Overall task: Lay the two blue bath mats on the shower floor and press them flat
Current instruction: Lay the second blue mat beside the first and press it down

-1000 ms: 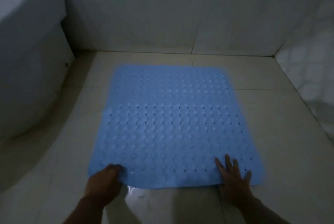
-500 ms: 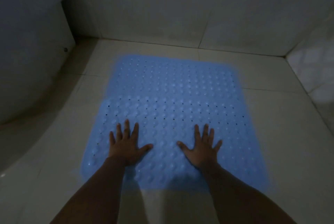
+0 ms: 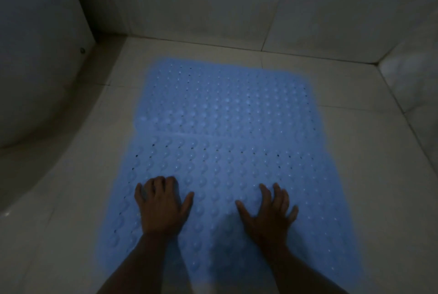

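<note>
Two blue bath mats with bumps and small holes lie on the pale tiled shower floor (image 3: 369, 175). The far mat (image 3: 225, 101) reaches toward the back wall. The near mat (image 3: 225, 163) overlaps its front edge along a seam across the middle. My left hand (image 3: 161, 206) rests palm down on the near mat's left part, fingers slightly curled. My right hand (image 3: 267, 210) presses palm down on its right part, fingers spread. Neither hand holds anything. My forearms cover part of the near mat's front edge.
A white curved fixture (image 3: 35, 68) fills the left side, its base close to the mats' left edge. Tiled walls (image 3: 237, 4) close the back and the right corner. The light is dim.
My hands went from gripping the near mat's front edge to lying flat on it, then slid a little. The view has tilted closer over the mats.
</note>
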Demonstrator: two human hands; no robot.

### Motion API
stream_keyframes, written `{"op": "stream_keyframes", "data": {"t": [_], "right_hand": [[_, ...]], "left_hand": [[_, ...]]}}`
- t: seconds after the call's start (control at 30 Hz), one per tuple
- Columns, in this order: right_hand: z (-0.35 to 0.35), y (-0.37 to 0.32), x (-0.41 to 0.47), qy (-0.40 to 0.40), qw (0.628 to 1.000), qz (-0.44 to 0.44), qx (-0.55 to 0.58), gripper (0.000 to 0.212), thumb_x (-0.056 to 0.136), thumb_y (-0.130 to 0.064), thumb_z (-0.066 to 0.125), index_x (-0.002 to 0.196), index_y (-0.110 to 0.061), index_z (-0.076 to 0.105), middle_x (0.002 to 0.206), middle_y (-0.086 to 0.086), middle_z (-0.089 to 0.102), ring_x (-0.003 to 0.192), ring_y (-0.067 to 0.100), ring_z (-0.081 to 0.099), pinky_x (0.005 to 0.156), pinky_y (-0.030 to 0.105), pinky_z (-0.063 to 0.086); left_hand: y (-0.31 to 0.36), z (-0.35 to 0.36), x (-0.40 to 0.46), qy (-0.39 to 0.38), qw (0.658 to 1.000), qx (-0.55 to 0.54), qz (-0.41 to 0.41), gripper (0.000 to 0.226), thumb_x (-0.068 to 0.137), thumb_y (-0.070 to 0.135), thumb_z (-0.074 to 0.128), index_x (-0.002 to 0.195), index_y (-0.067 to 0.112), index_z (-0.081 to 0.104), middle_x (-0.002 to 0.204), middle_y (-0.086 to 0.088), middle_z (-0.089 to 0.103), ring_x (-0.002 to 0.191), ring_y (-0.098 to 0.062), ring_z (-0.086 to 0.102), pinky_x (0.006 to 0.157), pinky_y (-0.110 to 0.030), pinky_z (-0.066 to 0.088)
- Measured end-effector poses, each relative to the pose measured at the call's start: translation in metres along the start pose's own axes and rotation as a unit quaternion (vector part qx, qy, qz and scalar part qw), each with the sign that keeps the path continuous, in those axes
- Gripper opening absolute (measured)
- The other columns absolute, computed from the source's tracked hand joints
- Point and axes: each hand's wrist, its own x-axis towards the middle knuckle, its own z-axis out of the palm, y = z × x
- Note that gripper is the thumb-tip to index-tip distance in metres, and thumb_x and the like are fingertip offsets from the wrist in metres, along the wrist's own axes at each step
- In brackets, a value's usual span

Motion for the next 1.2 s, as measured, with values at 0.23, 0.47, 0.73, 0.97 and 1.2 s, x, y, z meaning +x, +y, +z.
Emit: {"op": "stream_keyframes", "data": {"t": [0.23,0.47,0.73,0.97,1.2], "right_hand": [[-0.006,-0.017,0.055,-0.104,0.991,-0.081,-0.033,0.102,0.080,-0.091,0.030,0.159,-0.037,-0.005,0.168,0.003,-0.018,0.155,0.028,-0.017,0.119,0.064,-0.006],[0.004,-0.008,0.007,-0.061,0.991,-0.104,-0.057,0.098,0.083,-0.090,0.025,0.161,-0.032,0.017,0.170,0.005,0.003,0.157,0.031,0.005,0.120,0.063,0.004],[0.005,-0.006,0.001,-0.068,0.991,-0.095,-0.065,0.101,0.081,-0.092,0.023,0.161,-0.033,0.012,0.170,0.004,-0.004,0.157,0.030,0.000,0.121,0.063,0.003],[0.004,-0.014,0.017,-0.087,0.992,-0.081,-0.034,0.100,0.079,-0.092,0.025,0.160,-0.038,0.005,0.169,-0.003,-0.013,0.156,0.024,-0.013,0.121,0.062,-0.005],[0.003,-0.014,0.025,-0.089,0.992,-0.083,-0.018,0.101,0.077,-0.092,0.028,0.160,-0.038,0.005,0.169,-0.003,-0.013,0.156,0.023,-0.013,0.121,0.062,-0.005]], "left_hand": [[-0.011,0.018,0.045,-0.133,0.991,-0.016,0.024,0.101,0.081,0.094,0.021,0.159,0.039,-0.011,0.166,-0.001,-0.028,0.151,-0.032,-0.029,0.122,-0.058,-0.012],[-0.021,0.021,-0.009,-0.080,0.996,-0.006,0.039,0.100,0.083,0.089,0.031,0.162,0.033,0.005,0.170,-0.004,-0.010,0.156,-0.034,-0.013,0.123,-0.062,0.003],[-0.024,0.020,-0.011,-0.090,0.995,0.007,0.039,0.100,0.083,0.090,0.026,0.162,0.034,0.000,0.170,-0.005,-0.013,0.155,-0.033,-0.016,0.123,-0.061,0.002],[-0.024,0.019,0.007,-0.104,0.994,0.007,0.031,0.101,0.082,0.093,0.022,0.162,0.035,-0.001,0.169,-0.003,-0.016,0.155,-0.032,-0.018,0.123,-0.060,-0.001],[-0.020,0.016,0.016,-0.127,0.992,-0.006,0.026,0.102,0.080,0.094,0.016,0.159,0.037,-0.012,0.166,-0.002,-0.028,0.152,-0.031,-0.028,0.123,-0.060,-0.008]]}}
